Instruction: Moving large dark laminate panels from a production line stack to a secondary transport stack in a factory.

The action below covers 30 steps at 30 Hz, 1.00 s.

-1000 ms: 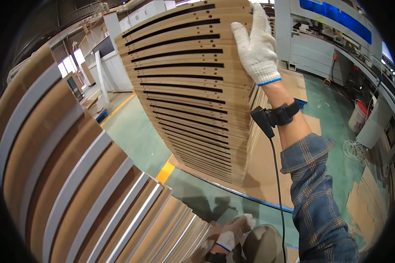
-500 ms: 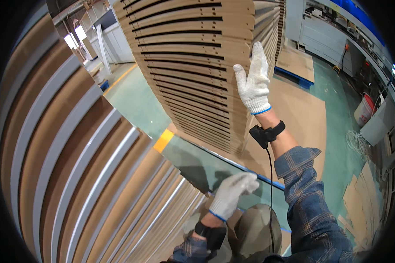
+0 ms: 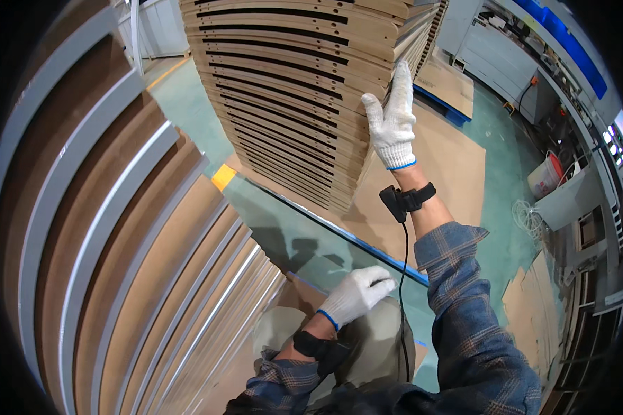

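A tall stack of tan boards (image 3: 291,83) with dark slots and small holes along their edges stands ahead of me. Against its right corner rests my right hand (image 3: 393,121) in a white knit glove, thumb spread from the extended fingers, grasping nothing. My left hand (image 3: 358,294), gloved the same way, hovers over my knee, fingers loosely bent with a gap between them and nothing visible inside. A second stack of brown boards with grey edging strips (image 3: 128,228) fills the left side, close to my left forearm.
The tall stack stands on a brown sheet (image 3: 439,183) with a blue-edged base. Behind it is a blue pallet (image 3: 457,114) bearing a flat board. To the right are a bucket (image 3: 545,176), a coiled white cord (image 3: 526,218), torn cardboard (image 3: 529,304) and a grey workbench (image 3: 498,55).
The view has shifted, so the stacks and floor sit further left. My right hand remains at the stack's corner. My left hand has turned slightly and stays low, near my knee.
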{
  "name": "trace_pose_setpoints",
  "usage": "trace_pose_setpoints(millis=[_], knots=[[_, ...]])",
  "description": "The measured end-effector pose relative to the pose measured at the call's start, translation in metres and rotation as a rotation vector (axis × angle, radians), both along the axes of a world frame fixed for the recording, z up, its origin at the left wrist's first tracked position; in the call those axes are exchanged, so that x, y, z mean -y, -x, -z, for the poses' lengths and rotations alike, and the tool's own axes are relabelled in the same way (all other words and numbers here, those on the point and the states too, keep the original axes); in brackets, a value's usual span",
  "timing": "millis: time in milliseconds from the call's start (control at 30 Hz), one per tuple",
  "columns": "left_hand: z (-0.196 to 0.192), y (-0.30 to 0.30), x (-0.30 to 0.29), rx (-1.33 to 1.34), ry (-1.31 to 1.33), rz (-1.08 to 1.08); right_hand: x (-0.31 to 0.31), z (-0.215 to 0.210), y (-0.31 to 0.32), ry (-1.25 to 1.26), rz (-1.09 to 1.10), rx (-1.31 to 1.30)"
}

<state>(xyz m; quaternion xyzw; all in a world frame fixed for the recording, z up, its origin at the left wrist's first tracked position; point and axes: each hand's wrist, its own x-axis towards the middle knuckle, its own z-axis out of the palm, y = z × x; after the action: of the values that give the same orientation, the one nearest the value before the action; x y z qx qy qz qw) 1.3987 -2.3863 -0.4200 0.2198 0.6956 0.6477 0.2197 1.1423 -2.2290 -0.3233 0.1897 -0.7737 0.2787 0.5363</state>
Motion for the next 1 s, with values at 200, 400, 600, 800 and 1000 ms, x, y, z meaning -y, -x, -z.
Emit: trace_pose_setpoints(millis=[200,400,600,800,1000], knots=[[-0.015,-0.007,-0.002,-0.080,0.113,0.104,-0.001,0.021,-0.004,0.057,-0.066,0.125],[-0.036,-0.030,-0.007,-0.155,0.195,0.217,-0.010,0.109,-0.018,0.018,0.057,0.352],[-0.042,-0.051,-0.004,-0.218,0.121,0.223,-0.010,0.159,-0.040,0.101,0.024,0.615],[-0.043,-0.061,-0.002,-0.268,0.150,0.212,-0.012,0.209,-0.052,0.024,0.086,0.775],[-0.041,-0.065,0.001,-0.302,0.153,0.204,-0.025,0.258,-0.062,-0.044,0.119,0.919]])
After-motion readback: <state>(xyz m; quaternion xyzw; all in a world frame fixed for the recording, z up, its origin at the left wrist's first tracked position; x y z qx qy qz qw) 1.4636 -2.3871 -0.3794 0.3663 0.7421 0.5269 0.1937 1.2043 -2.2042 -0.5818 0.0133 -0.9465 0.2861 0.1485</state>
